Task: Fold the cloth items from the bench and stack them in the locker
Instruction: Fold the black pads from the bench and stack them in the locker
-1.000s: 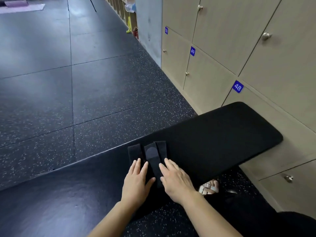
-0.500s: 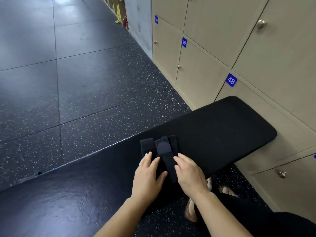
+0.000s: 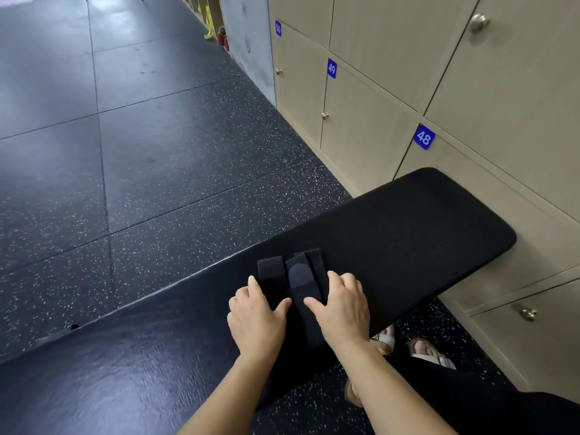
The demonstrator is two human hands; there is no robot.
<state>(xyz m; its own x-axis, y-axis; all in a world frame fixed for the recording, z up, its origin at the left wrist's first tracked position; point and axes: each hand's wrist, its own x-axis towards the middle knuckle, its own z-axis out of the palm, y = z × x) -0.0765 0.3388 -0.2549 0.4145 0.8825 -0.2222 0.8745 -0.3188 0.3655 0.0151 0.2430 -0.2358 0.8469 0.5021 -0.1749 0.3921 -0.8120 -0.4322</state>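
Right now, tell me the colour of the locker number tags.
The number tags are blue with white digits, clearest in the head view.

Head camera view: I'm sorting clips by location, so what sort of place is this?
Likely a gym locker area: numbered wooden lockers with knobs, a padded black bench, and speckled rubber floor tiles.

Soft even light, floor (image 3: 56, 89) glare, edges seemingly warped

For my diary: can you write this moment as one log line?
stage: folding | cloth: on bench | left hand: holds left edge | right hand: holds right edge | lockers: shut
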